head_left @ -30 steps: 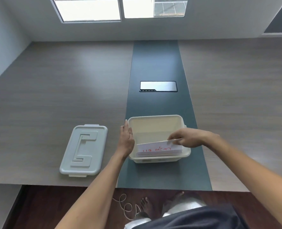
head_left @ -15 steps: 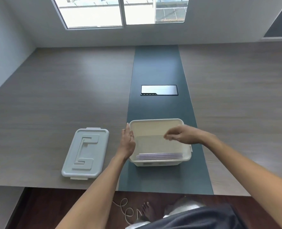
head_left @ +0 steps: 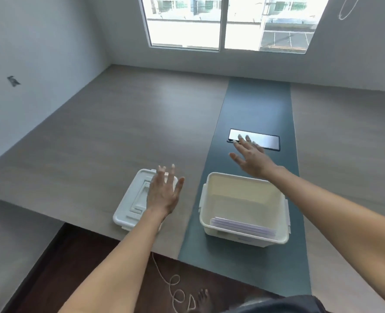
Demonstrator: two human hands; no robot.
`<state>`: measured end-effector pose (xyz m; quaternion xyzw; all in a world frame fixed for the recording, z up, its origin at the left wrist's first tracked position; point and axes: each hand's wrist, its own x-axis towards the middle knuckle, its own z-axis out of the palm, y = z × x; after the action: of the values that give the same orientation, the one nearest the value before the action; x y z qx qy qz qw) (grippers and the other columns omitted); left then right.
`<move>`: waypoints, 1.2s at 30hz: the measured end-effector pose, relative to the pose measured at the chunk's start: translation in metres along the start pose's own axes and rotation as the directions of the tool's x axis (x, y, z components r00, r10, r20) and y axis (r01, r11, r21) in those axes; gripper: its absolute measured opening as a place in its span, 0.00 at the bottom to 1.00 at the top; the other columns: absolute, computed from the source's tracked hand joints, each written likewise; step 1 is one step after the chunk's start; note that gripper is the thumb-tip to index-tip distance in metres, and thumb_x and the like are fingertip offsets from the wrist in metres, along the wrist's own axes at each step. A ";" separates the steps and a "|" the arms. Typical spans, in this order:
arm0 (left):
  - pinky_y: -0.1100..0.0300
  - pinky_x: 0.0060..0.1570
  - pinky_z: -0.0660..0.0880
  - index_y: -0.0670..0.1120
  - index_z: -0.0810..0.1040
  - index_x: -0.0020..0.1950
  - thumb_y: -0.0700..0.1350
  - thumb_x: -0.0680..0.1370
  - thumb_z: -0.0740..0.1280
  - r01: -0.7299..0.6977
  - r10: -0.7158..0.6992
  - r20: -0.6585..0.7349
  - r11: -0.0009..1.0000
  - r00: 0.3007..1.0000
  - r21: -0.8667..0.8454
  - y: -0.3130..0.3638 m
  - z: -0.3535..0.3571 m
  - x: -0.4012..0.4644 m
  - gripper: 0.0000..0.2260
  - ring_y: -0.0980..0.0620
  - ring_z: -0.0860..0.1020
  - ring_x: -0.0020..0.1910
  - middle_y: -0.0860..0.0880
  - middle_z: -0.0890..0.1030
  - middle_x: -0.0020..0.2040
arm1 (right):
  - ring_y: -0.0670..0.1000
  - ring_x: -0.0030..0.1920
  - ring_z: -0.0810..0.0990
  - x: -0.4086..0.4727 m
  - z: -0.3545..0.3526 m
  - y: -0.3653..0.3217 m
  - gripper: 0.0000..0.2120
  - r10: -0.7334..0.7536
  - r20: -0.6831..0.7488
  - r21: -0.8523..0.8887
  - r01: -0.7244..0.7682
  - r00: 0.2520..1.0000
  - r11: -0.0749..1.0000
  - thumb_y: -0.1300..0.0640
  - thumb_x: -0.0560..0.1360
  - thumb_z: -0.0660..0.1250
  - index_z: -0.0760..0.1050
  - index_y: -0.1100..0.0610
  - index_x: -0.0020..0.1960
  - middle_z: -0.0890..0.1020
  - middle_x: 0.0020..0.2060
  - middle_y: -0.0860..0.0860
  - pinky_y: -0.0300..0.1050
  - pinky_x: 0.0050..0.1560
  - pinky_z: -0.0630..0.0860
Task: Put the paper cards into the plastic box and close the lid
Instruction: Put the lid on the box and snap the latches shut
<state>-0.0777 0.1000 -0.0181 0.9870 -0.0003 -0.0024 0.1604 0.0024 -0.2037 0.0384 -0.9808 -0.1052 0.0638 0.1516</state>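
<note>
paper cards (head_left: pixel 243 227) are lying inside the plastic box (head_left: pixel 243 239); left hand (head_left: pixel 163 193) is hovering spread and empty over the lid (head_left: pixel 130 204), right hand (head_left: pixel 252 158) likewise empty. a skewed lid may be catching the rim.

I'm in what looks like an office or meeting room: a long wood-grain table (head_left: pixel 123 136) with a dark centre strip (head_left: pixel 254 109) and a built-in glossy cable hatch (head_left: pixel 263 141), plain grey walls (head_left: pixel 40 53), a large window (head_left: pixel 227 21).
</note>
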 end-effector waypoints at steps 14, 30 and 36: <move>0.47 0.76 0.51 0.47 0.47 0.80 0.64 0.80 0.43 0.450 -0.452 0.058 0.892 0.890 0.052 -0.109 -0.003 -0.076 0.33 0.41 0.48 0.79 0.40 0.51 0.79 | 0.56 0.80 0.57 0.096 0.080 -0.133 0.32 -0.303 0.407 0.001 0.331 0.862 0.944 0.44 0.82 0.57 0.53 0.54 0.81 0.53 0.81 0.53 0.55 0.78 0.55; 0.55 0.53 0.70 0.43 0.71 0.60 0.51 0.80 0.57 0.762 -0.764 0.311 0.340 0.565 -0.551 -0.113 0.049 -0.075 0.15 0.44 0.74 0.54 0.45 0.66 0.56 | 0.60 0.78 0.59 0.158 0.170 -0.180 0.35 -0.184 0.599 0.059 0.187 0.779 0.981 0.44 0.81 0.59 0.52 0.60 0.81 0.55 0.80 0.58 0.53 0.75 0.59; 0.53 0.54 0.74 0.56 0.73 0.68 0.45 0.73 0.60 0.656 -0.837 0.424 -0.108 0.345 -0.747 -0.107 0.047 -0.058 0.23 0.48 0.74 0.50 0.47 0.62 0.62 | 0.58 0.65 0.70 0.158 0.181 -0.199 0.25 -0.110 0.528 0.239 -0.023 0.842 0.971 0.41 0.79 0.60 0.71 0.59 0.66 0.72 0.64 0.59 0.54 0.64 0.68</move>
<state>-0.1358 0.1871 -0.0966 0.5752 0.5733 0.0002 0.5835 0.0901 0.0686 -0.0856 -0.8958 -0.1575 0.3444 0.2328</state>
